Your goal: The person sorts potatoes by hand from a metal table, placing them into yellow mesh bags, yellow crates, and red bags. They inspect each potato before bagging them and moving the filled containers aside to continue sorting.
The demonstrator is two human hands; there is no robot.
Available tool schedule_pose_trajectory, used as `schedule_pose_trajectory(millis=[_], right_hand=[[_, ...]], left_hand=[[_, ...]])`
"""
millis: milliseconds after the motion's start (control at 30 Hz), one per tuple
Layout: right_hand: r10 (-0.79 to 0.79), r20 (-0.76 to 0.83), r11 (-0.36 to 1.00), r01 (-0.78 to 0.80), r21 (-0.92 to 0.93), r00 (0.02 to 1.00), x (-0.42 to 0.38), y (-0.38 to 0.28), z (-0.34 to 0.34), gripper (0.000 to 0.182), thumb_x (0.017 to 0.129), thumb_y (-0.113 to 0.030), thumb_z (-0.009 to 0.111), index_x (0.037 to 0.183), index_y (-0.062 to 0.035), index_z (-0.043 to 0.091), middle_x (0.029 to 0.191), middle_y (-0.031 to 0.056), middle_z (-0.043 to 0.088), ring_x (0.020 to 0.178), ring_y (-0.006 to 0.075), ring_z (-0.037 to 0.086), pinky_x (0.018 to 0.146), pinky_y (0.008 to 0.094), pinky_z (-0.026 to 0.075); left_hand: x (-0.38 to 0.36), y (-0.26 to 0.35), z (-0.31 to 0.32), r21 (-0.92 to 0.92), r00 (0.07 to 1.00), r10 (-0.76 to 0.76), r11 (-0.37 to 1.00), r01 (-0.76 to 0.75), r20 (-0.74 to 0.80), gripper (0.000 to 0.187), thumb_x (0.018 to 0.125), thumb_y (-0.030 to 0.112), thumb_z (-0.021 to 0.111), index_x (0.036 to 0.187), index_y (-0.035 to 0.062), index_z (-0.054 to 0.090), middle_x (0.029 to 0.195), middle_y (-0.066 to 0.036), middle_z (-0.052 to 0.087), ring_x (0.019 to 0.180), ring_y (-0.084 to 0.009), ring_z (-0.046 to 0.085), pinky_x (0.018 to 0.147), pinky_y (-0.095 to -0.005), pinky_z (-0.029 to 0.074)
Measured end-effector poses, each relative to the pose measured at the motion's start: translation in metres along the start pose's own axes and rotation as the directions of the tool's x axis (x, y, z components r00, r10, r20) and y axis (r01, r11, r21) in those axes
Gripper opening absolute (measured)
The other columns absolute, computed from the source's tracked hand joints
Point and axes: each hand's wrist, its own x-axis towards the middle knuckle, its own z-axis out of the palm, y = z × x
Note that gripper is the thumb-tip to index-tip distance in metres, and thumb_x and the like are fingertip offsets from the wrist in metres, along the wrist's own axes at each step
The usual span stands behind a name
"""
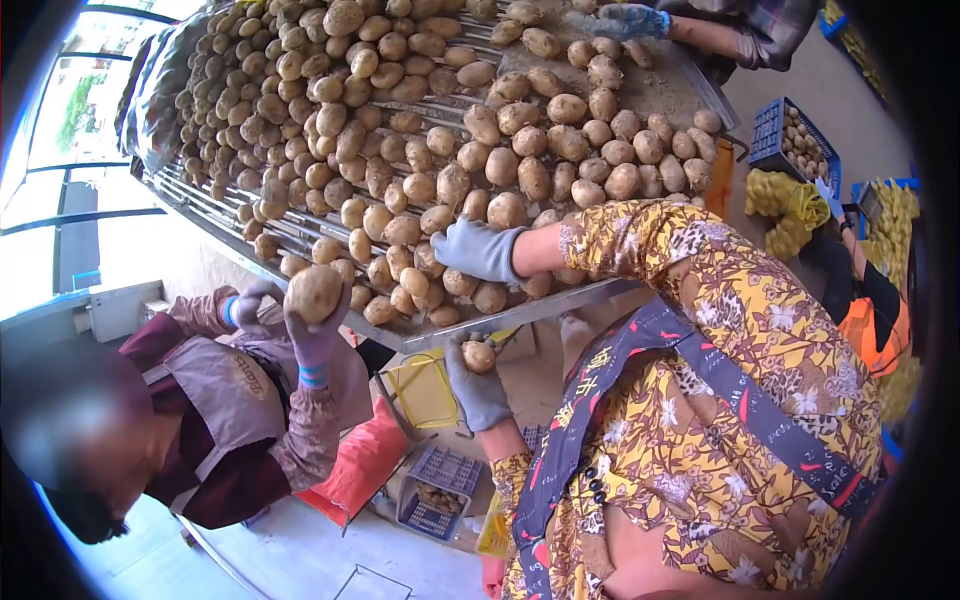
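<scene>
My left hand (474, 392), in a grey glove, is closed around a potato (478, 356) just below the front edge of the sorting table. My right hand (478, 250), gloved in grey too, reaches across, palm down, over the heaped potatoes (533, 178). Its fingers are extended and touch potatoes; whatever lies beneath the palm is hidden. Soil clings to many of the potatoes, which sit on a metal-barred table (480, 326).
To the left, a co-worker's gloved hand (316, 345) holds a large potato (313, 294). Another person's gloved hand (632, 22) is at the far side. Beneath the table are a crate (440, 470) and a yellow-framed stool (420, 385). A blue crate (768, 130) and net sacks (790, 215) stand right.
</scene>
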Motion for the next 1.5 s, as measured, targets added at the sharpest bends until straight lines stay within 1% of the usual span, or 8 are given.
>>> schedule_pose_trajectory(millis=[167, 467, 633, 767, 900, 1067, 1233, 1500], right_hand=[[-0.175, -0.041, 0.985, 0.174, -0.015, 0.984, -0.009, 0.020, -0.016, 0.017, 0.082, -0.013, 0.067, 0.095, -0.0025, 0.070, 0.096, 0.0156, 0.067, 0.079, 0.0315, 0.073, 0.062, 0.0430, 0.058], [0.688, -0.115, 0.384, -0.225, 0.896, 0.717, -0.089, 0.005, -0.045, 0.049, 0.085, -0.022, 0.076, 0.129, -0.0071, 0.063, 0.128, 0.0101, 0.064, 0.113, 0.0210, 0.066, 0.097, 0.0345, 0.052], [0.622, -0.357, 0.675, -0.247, 0.695, 0.697, -0.114, 0.003, -0.042, 0.045, 0.084, -0.021, 0.077, 0.125, -0.0086, 0.061, 0.128, 0.0110, 0.061, 0.116, 0.0315, 0.063, 0.101, 0.0396, 0.051], [0.624, -0.108, 0.550, -0.336, 0.765, 0.774, -0.137, 0.009, -0.031, 0.036, 0.085, -0.028, 0.075, 0.117, -0.0112, 0.068, 0.118, 0.0144, 0.067, 0.113, 0.0317, 0.065, 0.100, 0.0390, 0.051], [0.609, 0.097, 0.301, -0.342, 0.890, 0.787, -0.145, 0.011, -0.038, 0.032, 0.093, -0.026, 0.071, 0.118, -0.0060, 0.070, 0.122, 0.0120, 0.068, 0.115, 0.0217, 0.063, 0.100, 0.0350, 0.050], [0.363, 0.347, -0.353, -0.217, 0.910, 0.865, -0.137, -0.009, -0.058, 0.050, 0.101, -0.022, 0.063, 0.144, 0.0006, 0.051, 0.136, 0.0081, 0.060, 0.121, 0.0160, 0.059, 0.103, 0.0304, 0.049], [0.145, 0.298, 0.110, -0.315, 0.943, 0.943, -0.114, -0.048, -0.043, 0.072, 0.095, -0.042, 0.068, 0.152, -0.0044, 0.044, 0.148, 0.0166, 0.053, 0.137, 0.0248, 0.050, 0.116, 0.0377, 0.038], [-0.325, 0.533, -0.326, -0.621, 0.712, 0.782, -0.057, -0.160, 0.016, 0.050, 0.107, -0.040, 0.046, 0.137, -0.0015, 0.059, 0.128, 0.0075, 0.065, 0.115, 0.0180, 0.058, 0.103, 0.0349, 0.045]], left_hand=[[-0.014, -0.007, -0.025, 0.080, 0.998, 0.029, 0.996, -0.033, 0.054, 0.038, 0.106, 0.032, 0.051, 0.126, 0.0015, 0.061, 0.101, -0.008, 0.065, 0.090, -0.0166, 0.064, 0.078, -0.0306, 0.054], [-0.016, 0.009, -0.011, 0.498, 0.971, 0.224, 0.834, -0.237, 0.086, 0.043, 0.103, 0.029, 0.059, 0.136, 0.0018, 0.056, 0.106, -0.007, 0.064, 0.091, -0.0145, 0.063, 0.080, -0.0298, 0.053], [0.039, 0.041, 0.053, 0.665, 0.576, 0.337, -0.435, -0.607, 0.745, 0.046, 0.090, 0.017, 0.066, 0.134, 0.0109, 0.060, 0.116, -0.016, 0.063, 0.094, -0.0314, 0.068, 0.079, -0.0433, 0.056], [0.078, 0.029, 0.077, 0.581, 0.732, 0.105, -0.687, -0.436, 0.673, 0.031, 0.086, 0.012, 0.064, 0.116, 0.0109, 0.064, 0.112, -0.019, 0.060, 0.094, -0.0382, 0.069, 0.078, -0.0495, 0.056], [0.070, 0.043, 0.089, 0.588, 0.765, 0.025, -0.656, -0.473, 0.644, 0.036, 0.096, 0.018, 0.060, 0.132, 0.0098, 0.061, 0.112, -0.021, 0.064, 0.090, -0.0354, 0.071, 0.075, -0.0437, 0.057], [0.045, 0.040, 0.064, 0.392, 0.833, -0.037, 0.893, -0.220, 0.552, 0.044, 0.105, 0.034, 0.054, 0.135, 0.0024, 0.057, 0.124, -0.009, 0.065, 0.106, -0.0201, 0.067, 0.086, -0.0340, 0.056], [0.019, -0.010, 0.007, 0.135, 0.912, -0.007, 0.989, -0.053, 0.410, 0.058, 0.106, 0.043, 0.051, 0.148, 0.0033, 0.044, 0.139, -0.011, 0.057, 0.121, -0.0227, 0.061, 0.102, -0.0371, 0.052], [-0.025, 0.024, -0.147, 0.072, 0.989, -0.101, 0.991, 0.109, -0.106, 0.059, 0.098, 0.062, 0.055, 0.126, 0.0107, 0.059, 0.105, -0.007, 0.068, 0.083, -0.0196, 0.066, 0.062, -0.0329, 0.056]])
